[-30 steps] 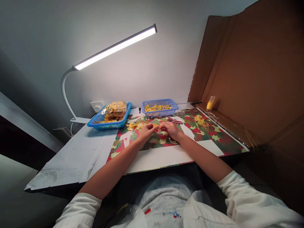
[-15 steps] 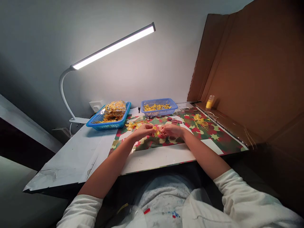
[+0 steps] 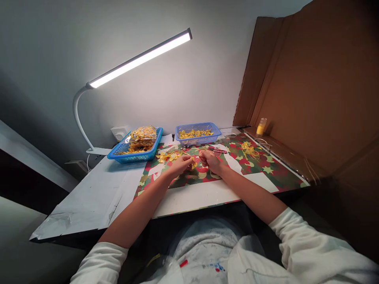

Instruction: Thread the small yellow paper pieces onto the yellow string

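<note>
My left hand (image 3: pixel 182 164) is above the camouflage-patterned sheet (image 3: pixel 233 142), thumb and fingers pinched on a small yellow ribbon-like piece (image 3: pixel 194 163). Just to its right, my right hand (image 3: pixel 209 159) is curled into a fist. Whatever its fingers grip, perhaps a thin thread, is too small to make out. A small gap separates the two hands. Behind my left hand lies a loose pile of yellow pieces (image 3: pixel 166 157). A pink-handled tool (image 3: pixel 218 150) rests just beyond my right hand.
A blue basket (image 3: pixel 130 157) with a bagged yellow heap stands at left. Behind the hands is a purple-blue basket (image 3: pixel 199 140) of yellow pieces. Yellow threads (image 3: pixel 249 150) and a small yellow-filled bottle (image 3: pixel 261 127) lie right, beside cardboard (image 3: pixel 310 86). A lamp (image 3: pixel 142 59) hangs above.
My right hand has drawn slightly up and away from my left, turning into a tighter fist. My left hand stays nearly in place with the yellow piece.
</note>
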Motion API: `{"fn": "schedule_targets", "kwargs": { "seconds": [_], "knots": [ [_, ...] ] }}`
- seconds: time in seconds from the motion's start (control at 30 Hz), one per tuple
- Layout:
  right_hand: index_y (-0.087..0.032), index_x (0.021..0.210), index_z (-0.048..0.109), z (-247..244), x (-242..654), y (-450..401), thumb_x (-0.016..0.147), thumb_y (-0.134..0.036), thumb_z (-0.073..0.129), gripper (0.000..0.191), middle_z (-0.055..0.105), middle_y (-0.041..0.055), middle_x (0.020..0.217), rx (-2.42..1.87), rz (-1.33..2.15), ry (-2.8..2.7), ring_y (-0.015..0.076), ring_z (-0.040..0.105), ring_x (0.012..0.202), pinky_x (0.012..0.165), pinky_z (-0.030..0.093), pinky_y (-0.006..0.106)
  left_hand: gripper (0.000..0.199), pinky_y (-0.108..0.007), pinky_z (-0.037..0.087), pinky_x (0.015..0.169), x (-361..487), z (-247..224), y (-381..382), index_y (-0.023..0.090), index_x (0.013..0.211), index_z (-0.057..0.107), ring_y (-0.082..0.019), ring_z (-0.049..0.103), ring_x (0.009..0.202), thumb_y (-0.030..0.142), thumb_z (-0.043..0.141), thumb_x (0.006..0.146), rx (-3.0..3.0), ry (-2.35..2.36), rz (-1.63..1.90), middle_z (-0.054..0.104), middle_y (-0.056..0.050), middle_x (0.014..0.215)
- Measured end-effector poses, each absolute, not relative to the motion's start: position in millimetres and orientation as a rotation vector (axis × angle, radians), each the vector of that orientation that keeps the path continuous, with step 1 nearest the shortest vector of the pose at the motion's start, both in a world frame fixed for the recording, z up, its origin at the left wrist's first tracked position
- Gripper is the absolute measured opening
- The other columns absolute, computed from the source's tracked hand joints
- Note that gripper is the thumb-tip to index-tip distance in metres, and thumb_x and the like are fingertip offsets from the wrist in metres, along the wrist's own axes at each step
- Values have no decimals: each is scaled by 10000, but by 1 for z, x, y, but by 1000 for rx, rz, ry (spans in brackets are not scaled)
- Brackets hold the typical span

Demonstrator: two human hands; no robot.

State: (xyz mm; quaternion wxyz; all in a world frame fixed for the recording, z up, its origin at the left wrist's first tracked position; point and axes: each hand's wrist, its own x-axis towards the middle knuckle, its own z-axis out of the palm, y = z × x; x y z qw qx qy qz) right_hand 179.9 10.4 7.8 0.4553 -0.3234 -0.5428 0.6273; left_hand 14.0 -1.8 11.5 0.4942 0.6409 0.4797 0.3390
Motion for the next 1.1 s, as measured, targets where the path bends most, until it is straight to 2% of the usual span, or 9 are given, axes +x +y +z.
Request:
{"fn": "schedule_targets", "kwargs": {
  "seconds": [0.2, 0.47, 0.77, 0.83, 0.93, 1.1],
  "knots": [
    [-220, 540, 318, 9, 174, 2, 659, -325, 520, 257, 235, -56, 485, -842, 1402, -1284, 81, 198, 451, 448, 186, 253, 211, -191, 328, 474, 22, 7, -2, 191, 551, 388, -66, 398, 467, 310, 544, 629, 1567, 1161, 909, 383, 64, 506],
    [-216, 540, 311, 10, 166, 0, 637, -302, 556, 277, 243, -75, 466, -824, 1484, -1143, 57, 191, 420, 407, 181, 222, 190, -191, 335, 438, 25, 5, -3, 199, 528, 371, -73, 416, 435, 266, 535, 595, 1541, 1231, 896, 402, 58, 481],
    [-205, 537, 295, 5, 175, 13, 665, -245, 526, 267, 210, -85, 488, -721, 1654, -1125, 50, 177, 421, 415, 168, 215, 135, -188, 321, 441, 23, 5, -2, 198, 565, 389, -71, 408, 431, 236, 503, 627, 1534, 1185, 845, 419, 62, 484],
    [-202, 536, 305, 4, 178, 17, 669, -251, 530, 266, 241, -74, 499, -675, 1635, -1154, 59, 227, 444, 433, 206, 217, 77, -181, 332, 451, 22, 7, -4, 205, 674, 447, -70, 413, 439, 236, 506, 634, 1508, 1147, 880, 436, 77, 505],
    [-197, 542, 351, 4, 180, 19, 658, -262, 549, 239, 330, -58, 531, -637, 1537, -1197, 69, 333, 497, 499, 299, 219, 201, -173, 343, 448, 23, 9, -5, 228, 823, 461, -69, 412, 434, 219, 508, 628, 1512, 1123, 949, 446, 101, 527],
    [-202, 563, 351, 8, 179, 14, 675, -300, 572, 267, 310, -71, 527, -587, 1627, -1183, 75, 382, 499, 575, 363, 235, 98, -185, 374, 445, 20, 4, -2, 192, 687, 471, -58, 429, 436, 274, 518, 659, 1587, 1117, 911, 479, 70, 580]
  ]
}}
